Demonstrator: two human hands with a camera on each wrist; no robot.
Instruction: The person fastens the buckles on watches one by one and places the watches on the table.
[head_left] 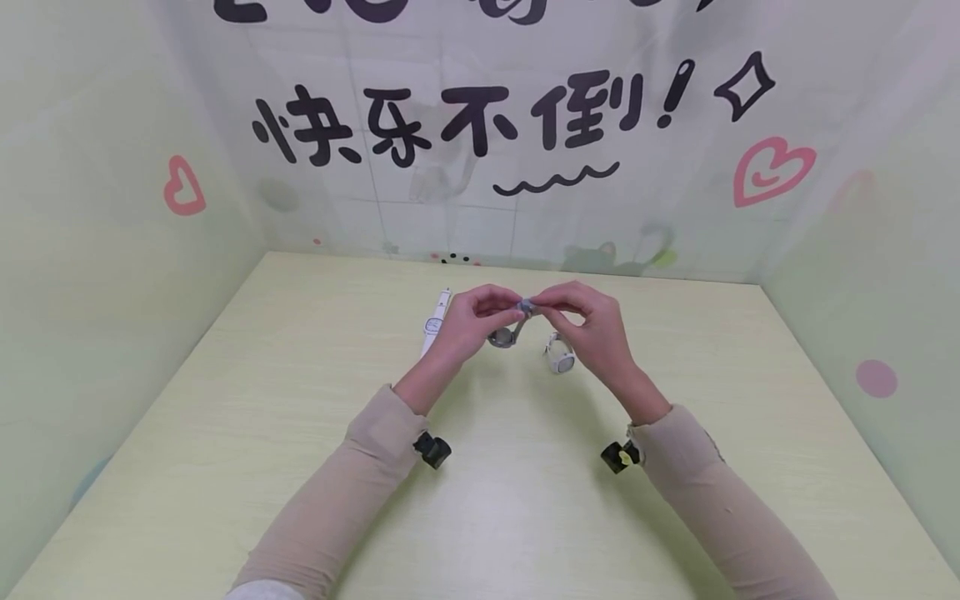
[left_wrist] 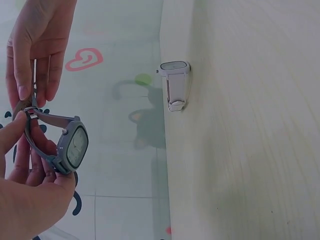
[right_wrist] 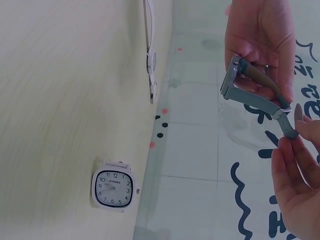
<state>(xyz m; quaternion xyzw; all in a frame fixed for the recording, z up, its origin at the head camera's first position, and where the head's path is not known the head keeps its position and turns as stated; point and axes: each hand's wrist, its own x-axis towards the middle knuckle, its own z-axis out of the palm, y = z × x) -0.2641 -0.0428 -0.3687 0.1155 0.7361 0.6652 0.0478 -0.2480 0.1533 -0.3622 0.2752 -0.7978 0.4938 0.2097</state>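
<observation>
The table (head_left: 225, 417) shows soft shadows (head_left: 663, 521), pale glare (head_left: 487, 533).

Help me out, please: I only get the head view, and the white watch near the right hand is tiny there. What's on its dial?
Observer: The right wrist view shows dark numerals around that dial.
Operator: Neat! And the grey watch being held up, is its face round?
Observer: No, the left wrist view shows a face shaped like a square with rounded corners.
Operator: And where the left hand pinches it, is there only strap?
Observer: No, the left wrist view shows a metal-looking buckle there.
</observation>
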